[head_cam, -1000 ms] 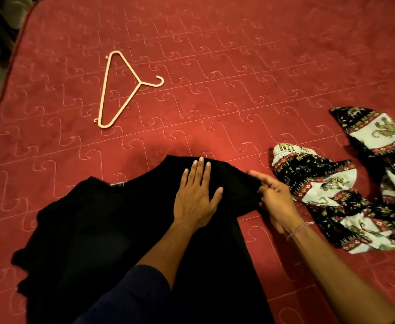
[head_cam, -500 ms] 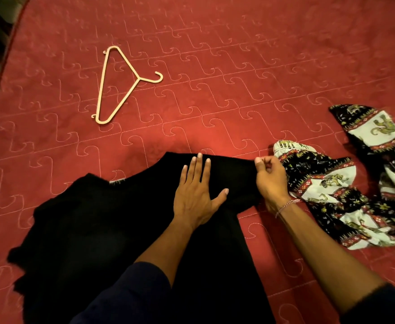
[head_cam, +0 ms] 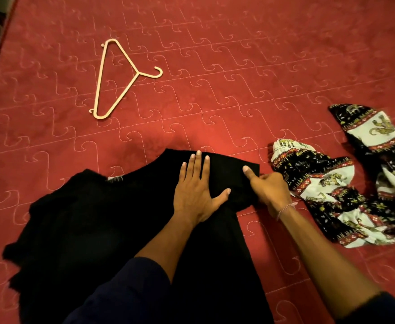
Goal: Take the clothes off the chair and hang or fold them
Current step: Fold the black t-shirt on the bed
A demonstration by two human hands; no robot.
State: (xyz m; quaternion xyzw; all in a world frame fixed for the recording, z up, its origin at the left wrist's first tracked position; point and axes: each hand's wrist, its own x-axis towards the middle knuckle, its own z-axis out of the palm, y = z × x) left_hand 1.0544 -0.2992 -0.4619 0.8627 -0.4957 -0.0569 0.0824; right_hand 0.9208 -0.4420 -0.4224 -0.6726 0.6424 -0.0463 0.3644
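On the red bed [head_cam: 238,54] a hanger [head_cam: 112,83] lies far left, well apart from the black garment [head_cam: 93,230] spread near. The left hand [head_cam: 196,190] presses flat, fingers straight, on its far right end. Just right of it, the right hand [head_cam: 267,189] grips that end's right edge, thumb on top; the patterned garment [head_cam: 332,188] lies untouched farther right.

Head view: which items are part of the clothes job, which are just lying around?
In the job:
black garment, under left hand and right hand
patterned garment
hanger

Lying about:
red quilted mattress is only the work surface
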